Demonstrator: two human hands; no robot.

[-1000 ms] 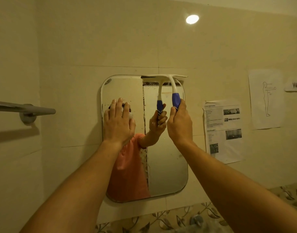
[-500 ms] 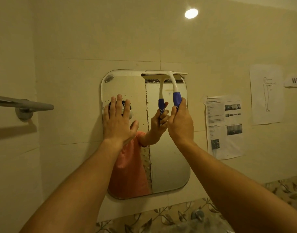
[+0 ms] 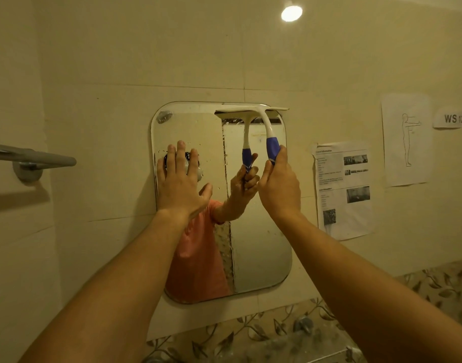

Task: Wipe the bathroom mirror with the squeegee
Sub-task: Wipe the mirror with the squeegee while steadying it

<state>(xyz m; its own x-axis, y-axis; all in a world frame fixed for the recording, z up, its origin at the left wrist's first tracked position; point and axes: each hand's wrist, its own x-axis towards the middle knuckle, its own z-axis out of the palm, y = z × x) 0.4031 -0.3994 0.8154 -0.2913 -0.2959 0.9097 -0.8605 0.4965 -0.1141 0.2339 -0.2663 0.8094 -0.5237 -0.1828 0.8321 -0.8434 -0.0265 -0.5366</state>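
Fingers of the left hand (image 3: 181, 184) lie spread and flat on the mirror (image 3: 261, 247) at centre frame, while the right hand (image 3: 278, 187) wraps closed around the blue handle of the squeegee (image 3: 263, 124). Its white blade sits along the mirror's upper right edge.

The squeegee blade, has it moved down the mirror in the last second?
No. The squeegee blade sits at the mirror's top right edge, as before; the right hand holds its handle in the same spot.

Towel rail (image 3: 33, 154) cut off left.
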